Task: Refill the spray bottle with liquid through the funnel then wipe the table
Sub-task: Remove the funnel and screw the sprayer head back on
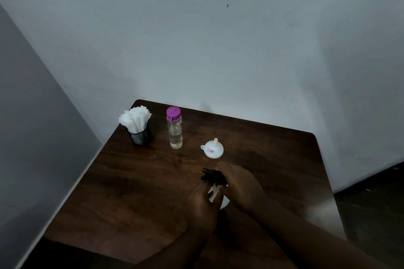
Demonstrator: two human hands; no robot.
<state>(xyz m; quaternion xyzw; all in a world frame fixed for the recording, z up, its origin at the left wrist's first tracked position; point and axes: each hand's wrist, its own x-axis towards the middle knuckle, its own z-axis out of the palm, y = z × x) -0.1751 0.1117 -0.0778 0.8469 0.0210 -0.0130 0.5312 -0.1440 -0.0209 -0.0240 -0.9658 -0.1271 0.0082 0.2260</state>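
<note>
Head view, dim light: detail in the near half is poor.
Hidden/unclear: spray bottle (218, 194) mostly covered by both hands; only its black trigger head and slivers of white body show. Liquid level inside it cannot be told. Whether the head is screwed on or loose cannot be told.
Cut off: both forearms run out of the bottom edge; the near edge of the surface (135, 192) is lost in shadow.
Left hand (203, 205): curled around the white body of the spray bottle from the left, fingers closed on it.
Right hand (240, 185): laid over the black trigger head from the right, fingers bent and gripping it; fingertips themselves hidden behind the head.
Spray bottle position: upright on the dark wooden surface, near centre, between the two hands.
Funnel (212, 148): white, resting mouth-down with spout pointing up, just beyond the hands, apart from them; small red-blue sticker on its cone.
Clear bottle (174, 131): purple cap on, standing upright left of the funnel, roughly half full of clear liquid.
Tissues (135, 119): white, bunched upright in a black mesh holder (141, 136) at the far left corner.
</note>
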